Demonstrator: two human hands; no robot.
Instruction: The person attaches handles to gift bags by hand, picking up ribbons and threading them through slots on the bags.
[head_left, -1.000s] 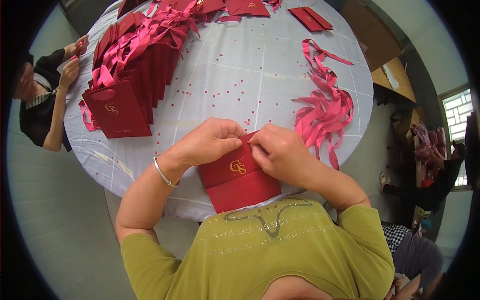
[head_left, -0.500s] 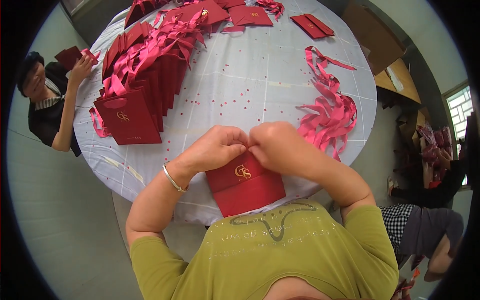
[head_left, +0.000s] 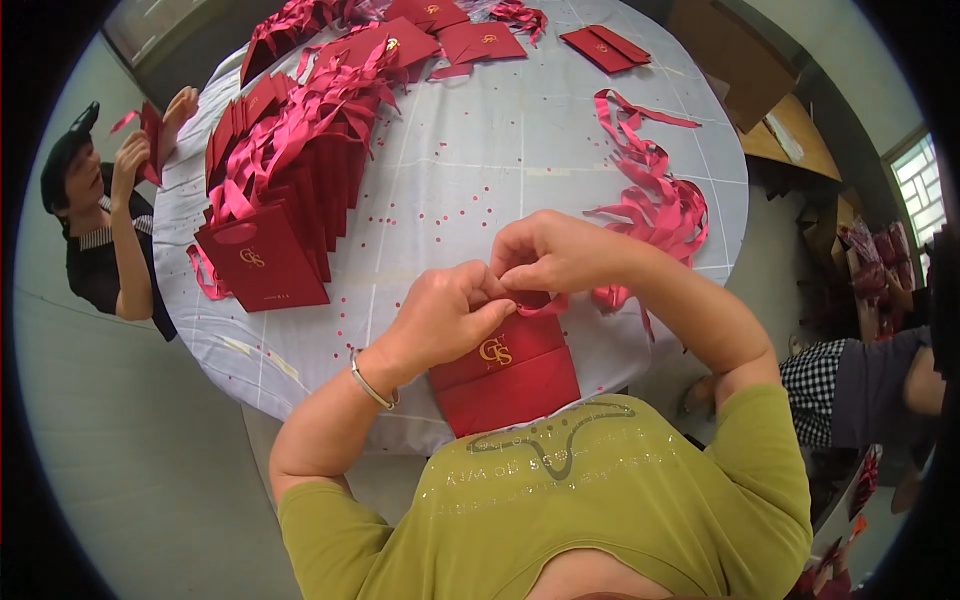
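A red paper gift bag (head_left: 508,385) with a gold emblem lies folded on the table's near edge, against my shirt. My left hand (head_left: 445,315), with a silver bangle at its wrist, is closed in a pinch at the bag's top edge. My right hand (head_left: 545,258) pinches just above it, its fingertips meeting those of the left. A pink ribbon (head_left: 548,307) loops out beneath the right hand across the top of the bag. Part of the ribbon and the exact grip are hidden behind my fingers.
A row of red bags (head_left: 290,210) with pink ribbons stands at left. Loose ribbons (head_left: 665,210) lie at right; more flat bags (head_left: 605,48) are farther back. Small red dots dot the white tablecloth (head_left: 450,150). A co-worker (head_left: 105,210) at left holds a red bag.
My right hand has risen slightly, and a ribbon loop now shows beneath it. The left hand has shifted down and right. The co-worker has lifted a second hand by the bag.
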